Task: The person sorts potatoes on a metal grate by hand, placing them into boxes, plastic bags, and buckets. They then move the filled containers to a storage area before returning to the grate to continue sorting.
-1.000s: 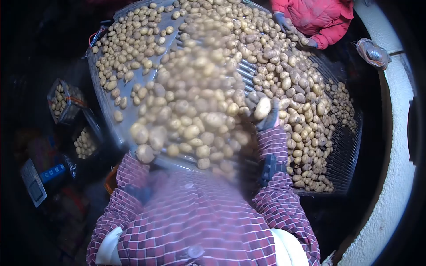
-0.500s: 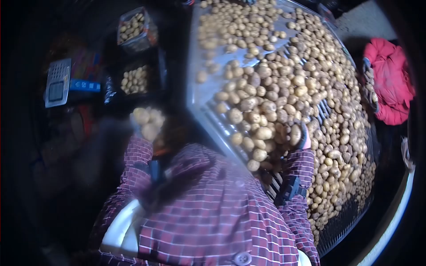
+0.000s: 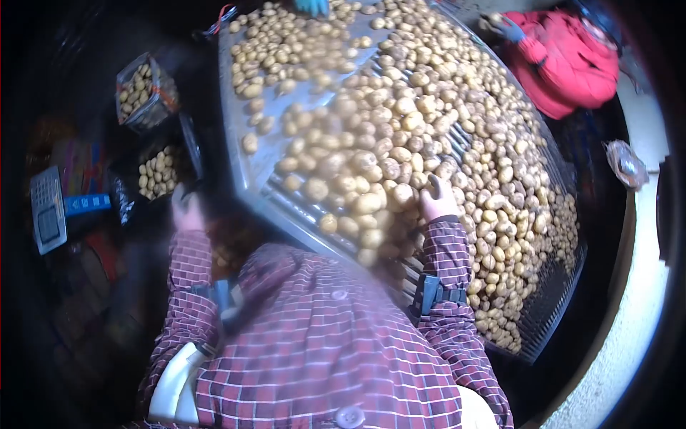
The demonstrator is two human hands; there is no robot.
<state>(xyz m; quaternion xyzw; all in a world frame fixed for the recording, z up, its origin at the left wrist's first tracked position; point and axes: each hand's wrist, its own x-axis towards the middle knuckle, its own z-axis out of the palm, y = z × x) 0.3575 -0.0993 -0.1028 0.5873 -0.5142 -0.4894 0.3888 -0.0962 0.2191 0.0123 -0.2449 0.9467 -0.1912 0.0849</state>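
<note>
My left hand (image 3: 187, 209), slightly blurred, reaches to the near edge of a black bag-lined container (image 3: 191, 146). No potato shows in it, and its fingers look stretched out. Inside that container lies a cluster of potatoes (image 3: 158, 174). My right hand (image 3: 437, 200) rests at the near part of a large heap of potatoes (image 3: 493, 171). Its dark-tipped fingers are bent but apart, touching the heap, with no potato visible between them. The heap spreads over a metal sorting table (image 3: 246, 187) with a slatted surface.
A clear basket of potatoes (image 3: 146, 93) stands beyond the black container. Left of it sits a scale (image 3: 48, 211) with a blue part. A co-worker in a red jacket (image 3: 564, 64) is across the table; another person's teal glove (image 3: 312, 7) is at the far edge. A pale curved ledge (image 3: 632, 272) runs along the right.
Several potatoes held in my left hand are gone from it, and that hand is now beside the black container. My right hand no longer shows a potato. The view has swung right.
</note>
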